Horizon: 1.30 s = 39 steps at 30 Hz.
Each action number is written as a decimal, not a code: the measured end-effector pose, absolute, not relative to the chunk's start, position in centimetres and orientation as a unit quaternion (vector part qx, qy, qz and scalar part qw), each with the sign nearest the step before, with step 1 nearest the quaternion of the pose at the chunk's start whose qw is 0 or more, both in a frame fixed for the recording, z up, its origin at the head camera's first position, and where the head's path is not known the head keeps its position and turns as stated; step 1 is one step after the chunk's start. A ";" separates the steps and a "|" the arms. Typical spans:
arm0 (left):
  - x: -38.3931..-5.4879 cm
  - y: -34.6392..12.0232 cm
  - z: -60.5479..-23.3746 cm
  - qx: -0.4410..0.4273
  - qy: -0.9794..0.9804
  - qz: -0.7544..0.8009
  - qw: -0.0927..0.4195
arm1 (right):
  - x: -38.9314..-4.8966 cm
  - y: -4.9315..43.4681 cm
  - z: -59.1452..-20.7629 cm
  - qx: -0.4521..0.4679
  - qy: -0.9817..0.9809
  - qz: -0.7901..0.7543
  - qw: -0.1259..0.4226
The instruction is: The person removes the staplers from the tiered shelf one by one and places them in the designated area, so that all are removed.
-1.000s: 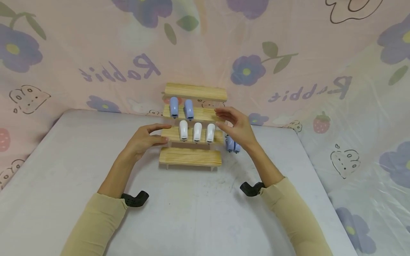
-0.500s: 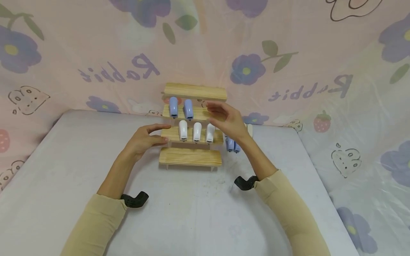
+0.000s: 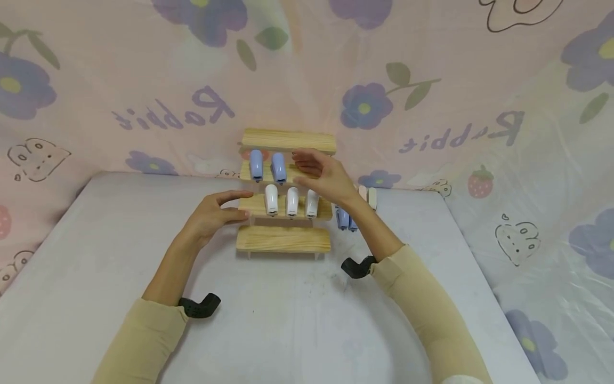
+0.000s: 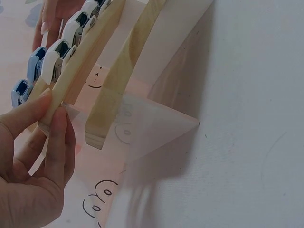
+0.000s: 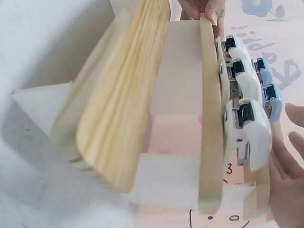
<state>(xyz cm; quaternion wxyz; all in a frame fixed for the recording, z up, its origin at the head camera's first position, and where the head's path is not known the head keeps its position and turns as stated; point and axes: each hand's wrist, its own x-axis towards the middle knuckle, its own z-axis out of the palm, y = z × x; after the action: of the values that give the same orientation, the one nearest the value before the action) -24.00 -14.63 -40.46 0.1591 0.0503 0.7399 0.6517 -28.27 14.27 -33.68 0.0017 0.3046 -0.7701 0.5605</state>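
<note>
A tiered wooden shelf (image 3: 283, 239) with clear side supports stands at the back of the table. On its second tier from the bottom sit three small white staplers (image 3: 292, 201); two blue staplers (image 3: 256, 165) occupy the tier above. My left hand (image 3: 207, 216) grips the left end of the white staplers' tier between thumb and fingers, as the left wrist view (image 4: 42, 161) also shows. Over the right part of the blue staplers' tier hovers my right hand (image 3: 326, 176), fingers loosely bent, close to the right-hand blue stapler (image 3: 279, 168). Nothing shows in its grasp.
More blue staplers (image 3: 342, 219) stand on the table right of the shelf, with pale ones (image 3: 372, 198) behind them, partly hidden by my right forearm. A patterned cloth (image 3: 288, 80) rises close behind the shelf. White cloth covers the table (image 3: 288, 320).
My right hand has moved left along the blue staplers' tier towards the right-hand blue stapler. The left hand keeps its grip on the shelf end. The head view has shifted slightly.
</note>
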 end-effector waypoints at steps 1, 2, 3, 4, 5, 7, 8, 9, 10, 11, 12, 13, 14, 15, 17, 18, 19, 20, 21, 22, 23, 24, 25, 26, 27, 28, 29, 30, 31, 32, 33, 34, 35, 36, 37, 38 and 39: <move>-24.0 -14.6 -40.5 0.050 0.740 0.651 0.159 | -28.5 14.2 -33.8 0.302 -0.775 0.555 -0.002; -23.9 -14.6 -40.5 0.049 0.739 0.652 0.160 | -28.6 14.1 -33.8 0.300 -0.780 0.548 -0.007; -23.9 -14.6 -40.5 0.048 0.739 0.652 0.160 | -28.7 14.0 -33.8 0.300 -0.786 0.541 -0.010; -23.9 -14.6 -40.5 0.046 0.739 0.653 0.160 | -28.8 13.9 -33.7 0.300 -0.789 0.536 -0.013; -23.9 -14.6 -40.5 0.045 0.739 0.653 0.160 | -28.9 13.8 -33.7 0.302 -0.792 0.530 -0.015; -23.8 -14.6 -40.4 0.046 0.738 0.653 0.160 | -29.0 13.6 -33.6 0.307 -0.797 0.520 -0.021; -23.7 -14.6 -40.4 0.046 0.738 0.654 0.160 | -29.1 13.4 -33.5 0.310 -0.799 0.515 -0.024; -23.7 -14.6 -40.4 0.047 0.738 0.654 0.159 | -29.1 13.3 -33.5 0.312 -0.800 0.512 -0.027; -23.7 -14.6 -40.4 0.048 0.738 0.654 0.159 | -29.2 13.1 -33.4 0.314 -0.800 0.510 -0.030; -23.6 -14.6 -40.3 0.049 0.737 0.655 0.159 | -29.3 13.0 -33.4 0.316 -0.803 0.503 -0.032; -23.6 -14.6 -40.3 0.050 0.737 0.655 0.159 | -29.0 12.8 -33.0 0.315 -0.807 0.497 -0.039; -23.6 -14.6 -40.3 0.050 0.736 0.656 0.158 | -29.1 12.6 -32.9 0.316 -0.814 0.486 -0.040; -23.6 -14.5 -40.3 0.049 0.735 0.657 0.158 | -29.2 12.5 -32.8 0.315 -0.822 0.473 -0.039; -23.6 -14.5 -40.2 0.050 0.735 0.658 0.158 | -29.2 12.4 -32.7 0.315 -0.830 0.459 -0.037; -23.7 -14.5 -40.2 0.049 0.734 0.658 0.158 | -29.3 12.1 -32.6 0.312 -0.848 0.426 -0.030; -23.7 -14.5 -40.2 0.049 0.735 0.658 0.158 | -29.3 12.0 -32.5 0.310 -0.855 0.414 -0.027; -23.7 -14.5 -40.1 0.048 0.735 0.657 0.157 | -29.7 12.0 -32.8 0.311 -0.860 0.404 -0.019; -23.7 -14.6 -40.1 0.048 0.735 0.658 0.157 | -29.7 11.9 -32.8 0.311 -0.863 0.399 -0.017; -23.7 -14.6 -40.0 0.048 0.735 0.658 0.157 | -29.7 11.8 -32.8 0.312 -0.862 0.399 -0.017; -23.7 -14.6 -39.9 0.047 0.735 0.658 0.157 | -29.7 11.7 -32.9 0.313 -0.861 0.400 -0.016; -23.7 -14.6 -39.9 0.047 0.734 0.660 0.157 | -29.7 11.6 -32.9 0.314 -0.860 0.401 -0.014; -23.6 -14.7 -39.8 0.047 0.734 0.660 0.157 | -29.7 11.5 -33.0 0.316 -0.859 0.403 -0.013; -23.6 -14.7 -39.8 0.046 0.733 0.660 0.157 | -29.7 11.5 -33.0 0.316 -0.858 0.404 -0.013; -23.6 -14.7 -39.8 0.046 0.732 0.661 0.157 | -29.7 11.4 -33.1 0.317 -0.858 0.403 -0.011; -23.5 -14.7 -39.8 0.046 0.732 0.661 0.157 | -29.7 11.3 -33.1 0.316 -0.859 0.403 -0.009; -23.5 -14.8 -39.9 0.046 0.731 0.662 0.158 | -29.7 11.3 -33.2 0.313 -0.861 0.402 -0.007; -23.5 -14.8 -39.9 0.047 0.732 0.661 0.157 | -29.7 11.3 -33.2 0.310 -0.862 0.401 -0.004; -23.5 -14.8 -39.9 0.048 0.733 0.661 0.156 | -29.7 11.3 -33.2 0.308 -0.863 0.400 -0.002; -23.5 -14.8 -39.9 0.048 0.732 0.661 0.156 | -29.6 11.3 -33.3 0.305 -0.864 0.400 -0.001; -23.5 -14.8 -40.0 0.048 0.732 0.661 0.155 | -29.6 11.3 -33.3 0.304 -0.864 0.402 0.000; -23.5 -14.8 -40.0 0.049 0.732 0.661 0.155 | -29.6 11.3 -33.3 0.302 -0.863 0.406 0.001; -23.6 -14.8 -40.0 0.049 0.732 0.662 0.155 | -29.6 11.4 -33.4 0.300 -0.861 0.410 0.001; -23.6 -14.8 -40.1 0.049 0.732 0.662 0.155 | -29.6 11.5 -33.4 0.300 -0.858 0.417 0.000; -23.6 -14.7 -40.1 0.050 0.731 0.662 0.155 | -29.6 11.6 -33.5 0.298 -0.856 0.423 -0.001; -23.6 -14.7 -40.1 0.050 0.731 0.662 0.156 | -29.6 11.7 -33.5 0.297 -0.852 0.431 -0.003; -23.6 -14.6 -40.1 0.051 0.731 0.662 0.156 | -29.6 11.8 -33.6 0.297 -0.847 0.441 -0.004; -23.6 -14.5 -40.0 0.051 0.731 0.662 0.156 | -29.6 11.9 -33.6 0.298 -0.842 0.450 -0.005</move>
<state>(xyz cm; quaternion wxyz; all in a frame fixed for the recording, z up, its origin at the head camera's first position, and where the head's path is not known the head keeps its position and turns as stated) -23.64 -14.55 -40.03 0.1563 0.0515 0.7309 0.6624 -29.56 11.90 -33.56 -0.0052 0.2978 -0.8419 0.4500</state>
